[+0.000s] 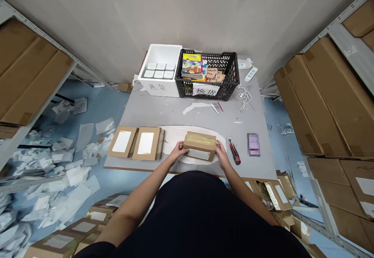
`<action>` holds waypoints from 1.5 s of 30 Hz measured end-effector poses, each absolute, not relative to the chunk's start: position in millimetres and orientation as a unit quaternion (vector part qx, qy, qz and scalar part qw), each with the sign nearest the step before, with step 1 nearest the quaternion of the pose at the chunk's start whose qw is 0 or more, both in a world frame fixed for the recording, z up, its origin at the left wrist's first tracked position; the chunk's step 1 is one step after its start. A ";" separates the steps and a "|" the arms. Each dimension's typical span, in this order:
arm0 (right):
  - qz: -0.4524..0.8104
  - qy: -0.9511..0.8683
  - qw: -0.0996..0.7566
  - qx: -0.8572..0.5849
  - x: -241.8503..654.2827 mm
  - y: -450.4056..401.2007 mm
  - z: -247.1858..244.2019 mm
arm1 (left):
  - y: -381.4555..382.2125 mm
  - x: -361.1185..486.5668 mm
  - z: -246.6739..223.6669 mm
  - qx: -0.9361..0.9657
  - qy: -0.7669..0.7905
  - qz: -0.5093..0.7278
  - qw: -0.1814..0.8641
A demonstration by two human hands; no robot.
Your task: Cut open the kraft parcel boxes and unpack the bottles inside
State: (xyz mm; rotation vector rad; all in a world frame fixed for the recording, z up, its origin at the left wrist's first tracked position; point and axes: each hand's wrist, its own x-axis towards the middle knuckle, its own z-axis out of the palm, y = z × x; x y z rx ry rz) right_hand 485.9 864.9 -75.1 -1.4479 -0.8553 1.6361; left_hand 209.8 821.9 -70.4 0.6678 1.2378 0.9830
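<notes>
The left hand (178, 151) and right hand (221, 153) grip the taped cardboard parcel (200, 145) clamped between them at both ends, steadying it on a white sheet (172, 138) on the grey surface (163, 118), with two labelled parcels (134, 143) set aside and a utility knife (234, 151) within reach.

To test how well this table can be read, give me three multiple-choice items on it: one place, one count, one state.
1. Where does the utility knife lie relative to the cardboard parcel? A left B right C behind
2. How many white boxes show in the foam box? A four B nine C six
3. How is the parcel held? A between two hands B in one hand C not at all

1 B: the knife lies beside its right end.
2 C: two rows of three show.
3 A: the left hand and right hand grip its ends.
</notes>
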 end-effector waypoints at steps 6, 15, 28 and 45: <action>0.667 -0.393 0.370 -0.513 486.2 857.3 -73.4 | 816.5 214.0 -64.9 0.295 0.573 0.423 0.637; 0.624 -0.421 0.379 -0.538 491.6 866.8 -85.1 | 812.0 221.3 -88.4 0.375 0.596 0.400 0.587; 0.556 -0.464 0.346 -0.597 513.6 851.0 -105.0 | 804.7 228.1 -76.1 0.395 0.676 0.347 0.517; 0.285 -0.550 0.091 -0.780 614.1 861.8 -132.3 | 803.9 233.9 -83.6 0.375 0.719 0.333 0.481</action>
